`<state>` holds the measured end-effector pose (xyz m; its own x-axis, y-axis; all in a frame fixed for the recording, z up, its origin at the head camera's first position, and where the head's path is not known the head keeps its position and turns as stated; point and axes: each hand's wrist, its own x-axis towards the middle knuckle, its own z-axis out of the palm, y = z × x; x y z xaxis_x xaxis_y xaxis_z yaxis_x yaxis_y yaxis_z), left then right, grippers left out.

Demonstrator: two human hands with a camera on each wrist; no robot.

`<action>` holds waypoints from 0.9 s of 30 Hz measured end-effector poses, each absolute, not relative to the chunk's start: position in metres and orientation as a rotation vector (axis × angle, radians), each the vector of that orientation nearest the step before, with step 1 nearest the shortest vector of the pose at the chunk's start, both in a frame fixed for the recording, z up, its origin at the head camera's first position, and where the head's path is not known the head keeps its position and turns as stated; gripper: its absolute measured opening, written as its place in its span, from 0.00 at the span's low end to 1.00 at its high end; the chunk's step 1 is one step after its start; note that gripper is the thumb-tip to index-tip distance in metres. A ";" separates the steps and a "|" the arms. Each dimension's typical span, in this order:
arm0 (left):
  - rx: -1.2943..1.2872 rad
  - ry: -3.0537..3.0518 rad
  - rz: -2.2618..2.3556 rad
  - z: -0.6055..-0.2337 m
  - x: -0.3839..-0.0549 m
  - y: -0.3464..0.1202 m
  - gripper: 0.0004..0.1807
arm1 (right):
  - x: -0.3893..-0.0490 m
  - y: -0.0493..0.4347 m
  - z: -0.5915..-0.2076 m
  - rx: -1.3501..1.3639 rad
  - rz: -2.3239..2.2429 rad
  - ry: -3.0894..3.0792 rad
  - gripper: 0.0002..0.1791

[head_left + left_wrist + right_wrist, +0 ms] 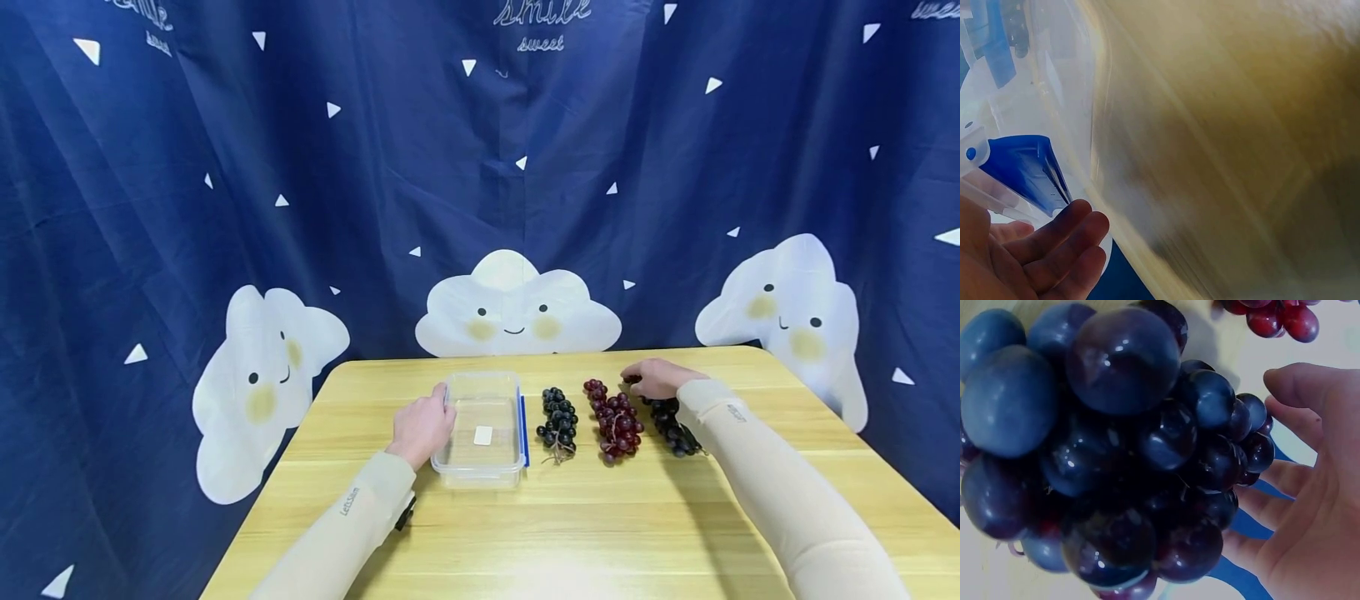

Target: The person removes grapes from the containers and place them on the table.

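A clear plastic food container [480, 477] with blue clips stands left of the grapes. My left hand [423, 425] grips its left side wall at the rim, and in the left wrist view the fingers [1066, 250] lie by a blue clip [1025, 172]. My right hand [660, 379] reaches over the far end of the rightmost bunch of dark grapes [675, 433]. In the right wrist view these dark grapes [1097, 450] fill the left side. The right hand's fingers are spread around the narrow end, partly hidden behind it, with the thumb apart from the grapes.
Between container and right hand lie a bunch of black grapes [557, 421] and a bunch of red grapes [618, 425]. All are on a light wooden table [585, 533]. A dark blue curtain [480, 167] with clouds hangs behind the table's far edge.
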<state>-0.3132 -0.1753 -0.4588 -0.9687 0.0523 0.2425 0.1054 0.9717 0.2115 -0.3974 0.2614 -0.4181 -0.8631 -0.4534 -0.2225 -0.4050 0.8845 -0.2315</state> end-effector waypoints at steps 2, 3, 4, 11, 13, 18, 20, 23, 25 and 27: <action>-0.114 -2.884 -0.326 -0.459 -0.313 -0.176 0.26 | -0.396 0.259 -0.417 -0.638 -0.271 2.784 0.27; -0.113 -2.886 -0.328 -0.459 -0.313 -0.176 0.26 | -0.396 0.258 -0.417 -0.632 -0.280 2.786 0.27; -0.110 -2.886 -0.329 -0.460 -0.313 -0.176 0.26 | -0.396 0.257 -0.417 -0.633 -0.283 2.796 0.28; -0.108 -2.890 -0.331 -0.458 -0.313 -0.176 0.26 | -0.393 0.244 -0.413 -0.693 -0.301 2.947 0.25; -0.110 -2.889 -0.335 -0.459 -0.313 -0.176 0.26 | -0.389 0.237 -0.408 -0.709 -0.304 3.006 0.24; -0.112 -2.895 -0.339 -0.460 -0.313 -0.176 0.25 | -0.377 0.216 -0.396 -0.774 -0.348 3.093 0.21; -0.113 -2.897 -0.342 -0.460 -0.314 -0.176 0.25 | -0.373 0.207 -0.394 -0.813 -0.397 3.118 0.20; -0.117 -2.895 -0.347 -0.461 -0.314 -0.176 0.26 | -0.366 0.194 -0.391 -0.858 -0.481 3.142 0.19; -0.116 -2.892 -0.349 -0.461 -0.315 -0.176 0.26 | -0.362 0.185 -0.389 -0.878 -0.533 3.141 0.19; -0.114 -2.894 -0.346 -0.461 -0.315 -0.176 0.26 | -0.357 0.175 -0.388 -0.902 -0.550 3.133 0.19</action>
